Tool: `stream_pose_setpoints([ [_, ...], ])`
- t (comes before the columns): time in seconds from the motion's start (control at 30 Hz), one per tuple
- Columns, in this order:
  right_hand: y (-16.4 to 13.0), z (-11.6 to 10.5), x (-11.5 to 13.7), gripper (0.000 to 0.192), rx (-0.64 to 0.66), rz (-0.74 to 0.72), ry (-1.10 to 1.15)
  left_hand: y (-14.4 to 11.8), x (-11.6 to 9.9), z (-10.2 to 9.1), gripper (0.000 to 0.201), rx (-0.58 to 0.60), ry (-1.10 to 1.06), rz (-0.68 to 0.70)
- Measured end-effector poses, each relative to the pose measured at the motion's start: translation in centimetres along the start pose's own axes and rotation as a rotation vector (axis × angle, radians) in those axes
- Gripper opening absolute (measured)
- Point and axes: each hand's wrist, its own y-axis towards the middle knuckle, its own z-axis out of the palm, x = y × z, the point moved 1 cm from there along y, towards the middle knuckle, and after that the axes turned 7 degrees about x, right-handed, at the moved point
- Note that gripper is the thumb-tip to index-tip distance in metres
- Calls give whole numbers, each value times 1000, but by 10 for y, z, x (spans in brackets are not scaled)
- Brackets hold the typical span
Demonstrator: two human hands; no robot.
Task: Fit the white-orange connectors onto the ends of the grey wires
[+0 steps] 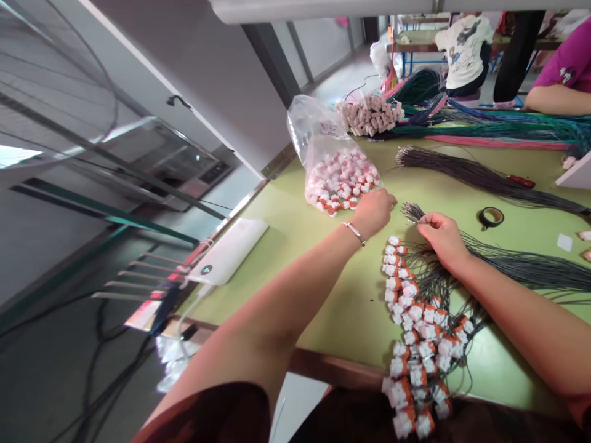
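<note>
My left hand [373, 210] is at the lower right corner of a clear plastic bag [329, 141] filled with small white-and-orange connectors [344, 178]. Its fingers are curled together, and whatever they hold is hidden. With thumb and fingers pinched, my right hand [441, 239] grips dark wires close to the metal-tipped ends of a bundle [412, 213]. How many wires lie in the pinch cannot be told. Below it, a heap of wired white-and-orange connectors [425, 326] spreads down to the table's front edge, their dark leads running up under my right forearm.
Another dark wire bundle [462, 172] lies farther back, near a roll of black tape [490, 217]. Pale connectors [372, 115] and coloured wires [489, 129] cover the back. A white power bank-like box [231, 249] sits at the left edge. A person in a purple sleeve [566, 58] sits opposite.
</note>
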Motion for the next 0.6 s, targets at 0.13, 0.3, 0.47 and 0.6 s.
stream_pose_setpoints([
  [0.13, 0, 1, 2, 9, -12, -26, -41, -25, -9, -5, 28, -20, -281, -126],
  [0.3, -7, 4, 10, 8, -18, -99, -130, -51, -11, 4, 17, 198, -1019, -349],
  [0.47, -11, 6, 13, 8, -12, -131, -203, -53, -7, 13, 7, 252, -1225, -370],
  [0.6, -10, 7, 12, 8, 17, -138, -234, -52, -8, 14, 9, 249, -1263, -407],
])
